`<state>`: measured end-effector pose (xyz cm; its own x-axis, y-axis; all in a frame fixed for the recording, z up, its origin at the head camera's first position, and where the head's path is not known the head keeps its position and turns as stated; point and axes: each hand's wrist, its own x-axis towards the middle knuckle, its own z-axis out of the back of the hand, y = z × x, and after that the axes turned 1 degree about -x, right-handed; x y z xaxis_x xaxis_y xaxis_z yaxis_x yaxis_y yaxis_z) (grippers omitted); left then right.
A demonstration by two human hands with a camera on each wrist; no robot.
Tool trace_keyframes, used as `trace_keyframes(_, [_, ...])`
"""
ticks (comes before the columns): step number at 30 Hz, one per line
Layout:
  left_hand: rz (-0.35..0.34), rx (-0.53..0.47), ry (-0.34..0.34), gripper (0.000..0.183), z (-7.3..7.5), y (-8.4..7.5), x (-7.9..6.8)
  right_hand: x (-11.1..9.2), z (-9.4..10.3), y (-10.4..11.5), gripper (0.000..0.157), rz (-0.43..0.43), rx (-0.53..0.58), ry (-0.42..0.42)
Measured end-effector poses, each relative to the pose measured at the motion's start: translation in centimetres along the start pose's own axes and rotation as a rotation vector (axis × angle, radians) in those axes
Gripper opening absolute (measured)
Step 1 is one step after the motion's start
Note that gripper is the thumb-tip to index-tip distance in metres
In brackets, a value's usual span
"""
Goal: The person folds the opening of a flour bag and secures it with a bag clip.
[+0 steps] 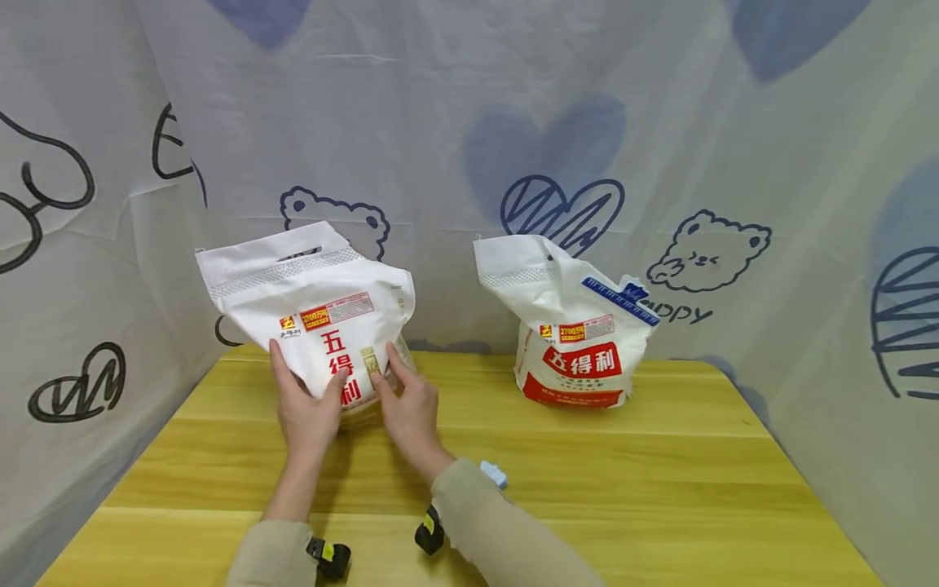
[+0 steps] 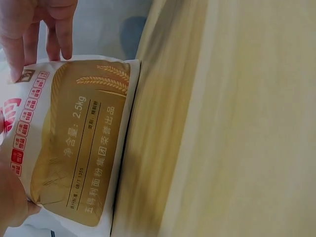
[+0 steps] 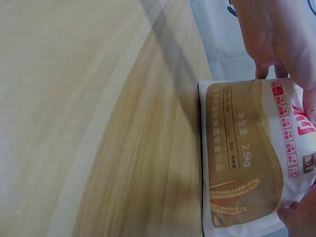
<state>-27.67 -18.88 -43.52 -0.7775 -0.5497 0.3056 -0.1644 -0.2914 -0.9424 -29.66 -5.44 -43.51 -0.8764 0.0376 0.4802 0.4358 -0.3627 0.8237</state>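
- Find just ahead of both hands, at the back left of the yellow wood-grain desk [image 1: 623, 489], a plump white flour bag with red vertical lettering [image 1: 315, 318] and a slotted top flap.
- Gripping its left side low down with the left hand [image 1: 308, 420], with the thumb on the front face.
- Gripping its right side with the right hand [image 1: 412, 408], with the thumb by the small gold label.
- Held thus between 2 hands, about equally near to each.
- Roughly upright along the long axis, but leaning left at the flap; seeming, in both wrist views, to meet the desk along the lower edge, below the gold-brown wheat panel [image 2: 79, 143].
- Judged top-heavy for any move from this hold, with much of the bulk above the fingers.
- Well apart to the right, nearer the right hand: 1 white flour bag with a red label [image 1: 579, 359], closed off by a dark blue plastic clip [image 1: 619, 300].
- Beside the right sleeve: 1 small pale blue object [image 1: 495, 474], too small to identify.
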Motion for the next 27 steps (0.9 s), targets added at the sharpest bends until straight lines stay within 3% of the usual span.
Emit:
trace_keyframes(12, [-0.055, -0.048, 0.129, 0.112, -2.0, 0.5, 0.9, -0.4, 1.7, -0.8, 0.052, -0.027, -0.052, -0.083])
trace_keyframes(21, [-0.079, -0.109, 0.2, 0.111, -4.0, 0.3, 0.5, -0.6, 3.5, -1.7, 0.053, -0.059, -0.074, -0.133])
trace_keyframes(27, [-0.061, -0.124, 0.226, 0.112, -4.5, 0.0, 0.2, -0.9, 4.5, -1.3, 0.054, -0.092, -0.049, -0.127])
